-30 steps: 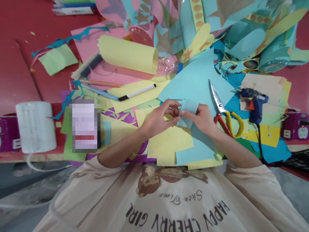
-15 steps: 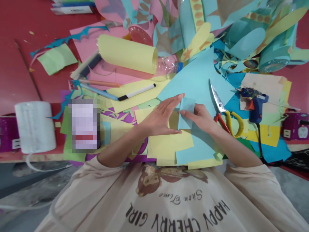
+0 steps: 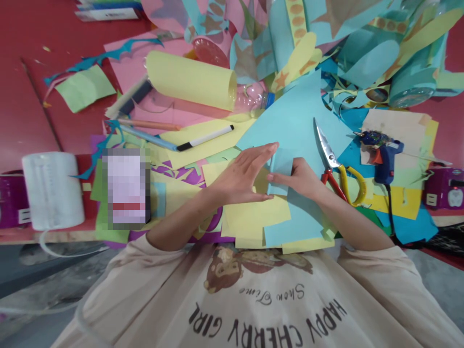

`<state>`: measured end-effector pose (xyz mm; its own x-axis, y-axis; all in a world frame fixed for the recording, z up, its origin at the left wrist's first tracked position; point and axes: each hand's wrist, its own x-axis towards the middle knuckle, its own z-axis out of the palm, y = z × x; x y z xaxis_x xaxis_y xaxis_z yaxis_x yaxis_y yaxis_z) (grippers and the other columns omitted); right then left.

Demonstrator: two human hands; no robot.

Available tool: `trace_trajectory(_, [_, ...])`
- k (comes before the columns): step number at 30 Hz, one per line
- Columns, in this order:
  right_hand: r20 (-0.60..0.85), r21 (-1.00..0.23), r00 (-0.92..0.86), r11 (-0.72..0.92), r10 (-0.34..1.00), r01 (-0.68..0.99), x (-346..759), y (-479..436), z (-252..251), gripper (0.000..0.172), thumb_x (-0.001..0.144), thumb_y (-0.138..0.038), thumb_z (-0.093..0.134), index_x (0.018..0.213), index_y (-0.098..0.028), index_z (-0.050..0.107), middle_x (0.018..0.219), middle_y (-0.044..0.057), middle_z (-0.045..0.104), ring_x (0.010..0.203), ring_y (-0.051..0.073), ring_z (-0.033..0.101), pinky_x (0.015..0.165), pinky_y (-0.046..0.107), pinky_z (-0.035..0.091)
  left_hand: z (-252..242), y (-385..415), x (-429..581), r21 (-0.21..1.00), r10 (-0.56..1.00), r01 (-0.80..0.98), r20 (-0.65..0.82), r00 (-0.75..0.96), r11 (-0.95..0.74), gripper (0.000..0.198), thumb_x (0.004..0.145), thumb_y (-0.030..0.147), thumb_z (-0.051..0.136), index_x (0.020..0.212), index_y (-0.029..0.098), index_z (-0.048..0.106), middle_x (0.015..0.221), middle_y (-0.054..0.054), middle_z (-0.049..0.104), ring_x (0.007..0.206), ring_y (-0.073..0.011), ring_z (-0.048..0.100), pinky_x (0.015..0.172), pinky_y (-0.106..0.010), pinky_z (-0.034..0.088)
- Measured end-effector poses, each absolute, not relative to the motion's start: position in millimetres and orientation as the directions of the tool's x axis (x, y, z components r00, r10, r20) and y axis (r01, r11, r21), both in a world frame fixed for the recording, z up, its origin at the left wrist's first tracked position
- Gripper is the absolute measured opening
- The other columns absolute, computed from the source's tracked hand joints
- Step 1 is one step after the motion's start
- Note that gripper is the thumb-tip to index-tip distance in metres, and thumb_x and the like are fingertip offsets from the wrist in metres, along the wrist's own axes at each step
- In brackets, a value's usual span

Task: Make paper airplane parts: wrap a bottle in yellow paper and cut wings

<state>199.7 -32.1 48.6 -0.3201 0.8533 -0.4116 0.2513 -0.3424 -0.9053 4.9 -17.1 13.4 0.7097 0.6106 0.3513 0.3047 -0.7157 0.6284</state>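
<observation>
A small piece of light blue paper (image 3: 282, 162) with a narrow folded strip along its left edge is between my two hands. My left hand (image 3: 242, 176) spans that edge, its fingertips at the upper corner and its thumb at the lower corner, with a wide gap between them. From the other side, my right hand (image 3: 302, 180) grips the paper, thumb laid across the front onto the fold, other fingers curled mostly behind. Under the hands lie yellow paper sheets (image 3: 255, 220) and a larger light blue sheet (image 3: 290, 116).
Scissors (image 3: 331, 159) with red and yellow handles lie open-bladed to the right, beside a blue glue gun (image 3: 386, 162). A marker (image 3: 206, 137), a bottle (image 3: 250, 99) partly in rolled yellow paper (image 3: 192, 79), and a phone-like blurred object (image 3: 126, 188) are left. Decorated paper pieces crowd the back.
My right thumb has slid slightly left across the paper onto its folded edge. My left hand has hardly moved.
</observation>
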Motion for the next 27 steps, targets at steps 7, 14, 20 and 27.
trace_trajectory(7, [-0.374,-0.915,-0.336,-0.286,0.864,0.284,200.3,-31.2,48.8,0.055,0.068,-0.051,0.075,0.047,-0.021,0.034,0.048,-0.007,0.027,0.049,0.006,0.023,0.046,0.027,0.022,11.2,-20.2,5.8,0.601,0.641,0.364,0.342,0.687,-0.711,0.111,0.078,0.063,0.064,0.153,0.029,-0.010,0.150,-0.019,0.040,0.136,-0.0341,0.043,0.107,-0.052,0.037])
trace_trajectory(14, [-0.400,-0.896,-0.329,-0.290,0.855,0.336,200.5,-32.8,45.6,0.050,0.072,-0.040,0.073,0.048,-0.021,0.033,0.050,-0.007,0.027,0.051,0.007,0.025,0.049,0.028,0.021,8.2,-21.2,6.6,0.578,0.639,0.377,0.353,0.684,-0.724,0.107,0.080,0.062,0.062,0.153,0.029,-0.009,0.149,-0.018,0.041,0.134,-0.0332,0.045,0.105,-0.051,0.038])
trace_trajectory(20, [-0.382,-0.902,-0.316,-0.276,0.869,0.331,200.7,-32.2,46.4,0.050,0.073,-0.040,0.072,0.048,-0.022,0.034,0.050,-0.007,0.026,0.049,0.007,0.023,0.047,0.028,0.020,8.4,-19.8,6.3,0.571,0.615,0.329,0.428,0.663,-0.752,0.108,0.079,0.060,0.065,0.154,0.029,-0.006,0.150,-0.017,0.041,0.137,-0.0321,0.042,0.107,-0.048,0.037])
trace_trajectory(27, [-0.344,-0.929,-0.409,-0.242,0.845,0.280,201.6,-31.2,47.6,0.051,0.075,-0.049,0.070,0.050,-0.022,0.034,0.050,-0.007,0.026,0.049,0.007,0.022,0.046,0.027,0.020,13.4,-19.4,5.4,0.609,0.624,0.324,0.377,0.684,-0.724,0.111,0.078,0.063,0.064,0.153,0.032,-0.011,0.151,-0.017,0.038,0.138,-0.0331,0.040,0.108,-0.052,0.037])
